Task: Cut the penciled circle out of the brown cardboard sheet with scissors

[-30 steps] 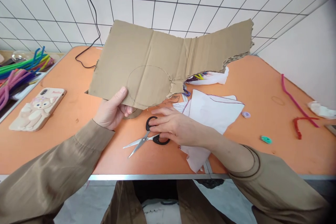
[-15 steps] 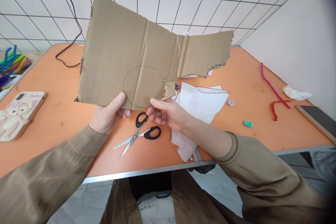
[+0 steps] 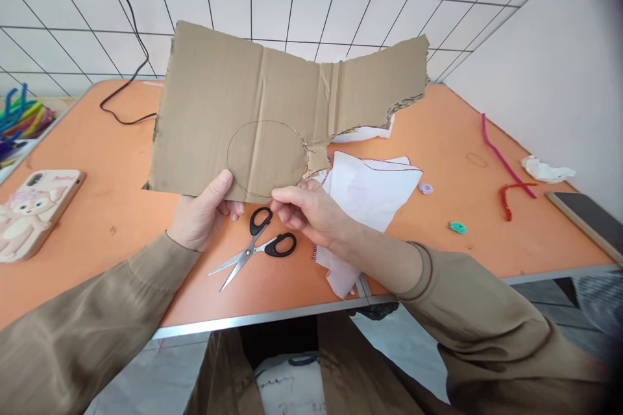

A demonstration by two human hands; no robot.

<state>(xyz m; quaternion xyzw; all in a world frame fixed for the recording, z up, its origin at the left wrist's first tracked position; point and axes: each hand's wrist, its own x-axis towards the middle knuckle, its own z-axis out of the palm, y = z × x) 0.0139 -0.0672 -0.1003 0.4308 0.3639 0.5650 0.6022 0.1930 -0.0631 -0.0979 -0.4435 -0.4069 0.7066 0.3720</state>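
A large torn piece of cardboard (image 3: 209, 91) is held up over the table, with a circle drawn on it near its lower edge. My left hand (image 3: 202, 211) grips that edge left of the circle, thumb in front and fingers behind. Just right of the circle's bottom, my right hand (image 3: 311, 211) pinches the same edge. Part of the cardboard is torn away at the circle's right side. Below the hands lie scissors (image 3: 249, 251) with black handles, their blades apart. White cloth (image 3: 367, 188) with dark red stitching lies beyond my right wrist.
On the orange table (image 3: 121, 272), a phone in a cartoon case (image 3: 41, 211) lies left. To the right are a purple button-like piece (image 3: 425, 189), a green one (image 3: 457, 227), fuzzy stems (image 3: 503, 159), crumpled tissue (image 3: 548, 170) and a dark flat device (image 3: 586, 224). A black cable (image 3: 131, 19) hangs behind.
The cardboard's upper left has tipped lower, while its right end has risen and bends up more. My right hand has closed its pinch on the lower edge, shifting slightly left.
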